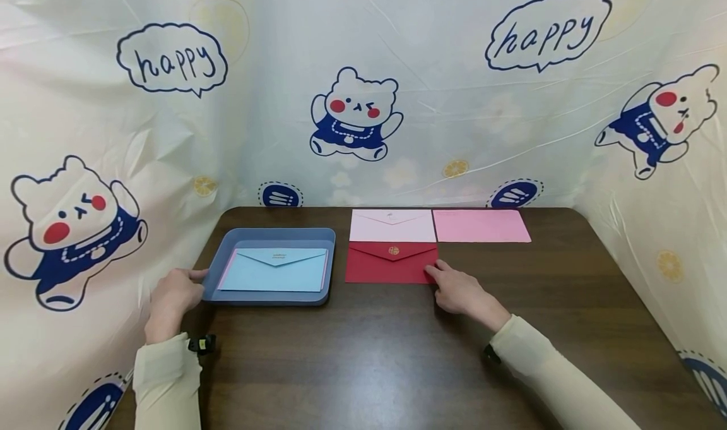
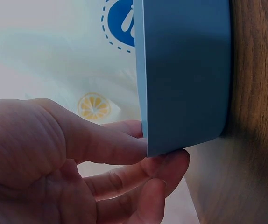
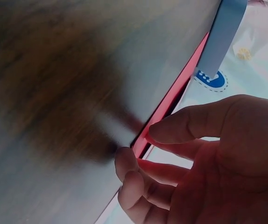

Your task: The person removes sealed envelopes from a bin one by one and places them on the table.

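Note:
On the left of the table, my left hand [image 1: 177,294] holds the near left corner of a blue-grey tray [image 1: 267,298]. The left wrist view shows its thumb and fingers [image 2: 164,170] around the rim of that tray. A light blue envelope [image 1: 272,275] lies inside, with a pink edge showing under it. My right hand [image 1: 459,290] pinches the right edge of a red envelope [image 1: 369,269] with a gold emblem on its flap. In the right wrist view, the red envelope [image 3: 171,95] is seen edge-on at the thumb and fingertips.
A pale pink envelope [image 1: 392,223] lies just behind the red one, and a plain pink envelope [image 1: 481,226] beside it to the right. The brown wooden table [image 1: 363,360] ends at a printed curtain [image 1: 443,101] at the back and sides.

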`<state>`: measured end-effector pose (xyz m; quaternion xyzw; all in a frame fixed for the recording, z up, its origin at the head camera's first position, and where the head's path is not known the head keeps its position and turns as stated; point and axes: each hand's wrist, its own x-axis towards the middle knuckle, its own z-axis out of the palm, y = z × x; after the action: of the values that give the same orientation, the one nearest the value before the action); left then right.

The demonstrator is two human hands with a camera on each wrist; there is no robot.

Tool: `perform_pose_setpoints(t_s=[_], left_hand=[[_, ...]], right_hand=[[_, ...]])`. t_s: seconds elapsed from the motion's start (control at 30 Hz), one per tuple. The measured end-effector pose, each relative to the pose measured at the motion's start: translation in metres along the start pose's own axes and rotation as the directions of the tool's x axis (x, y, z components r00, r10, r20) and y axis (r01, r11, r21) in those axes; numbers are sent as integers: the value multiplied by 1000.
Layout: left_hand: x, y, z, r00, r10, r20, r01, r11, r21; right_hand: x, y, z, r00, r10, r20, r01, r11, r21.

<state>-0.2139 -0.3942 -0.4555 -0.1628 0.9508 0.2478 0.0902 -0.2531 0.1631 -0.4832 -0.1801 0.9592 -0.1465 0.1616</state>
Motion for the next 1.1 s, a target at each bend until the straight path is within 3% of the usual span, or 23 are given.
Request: perform_pose_setpoints(t_s=[1.1], left_hand=[[0, 0, -3, 1000, 13, 25, -13, 1000, -1]], right_hand=[[1, 2, 2, 1000, 10, -7, -10, 1000, 11]])
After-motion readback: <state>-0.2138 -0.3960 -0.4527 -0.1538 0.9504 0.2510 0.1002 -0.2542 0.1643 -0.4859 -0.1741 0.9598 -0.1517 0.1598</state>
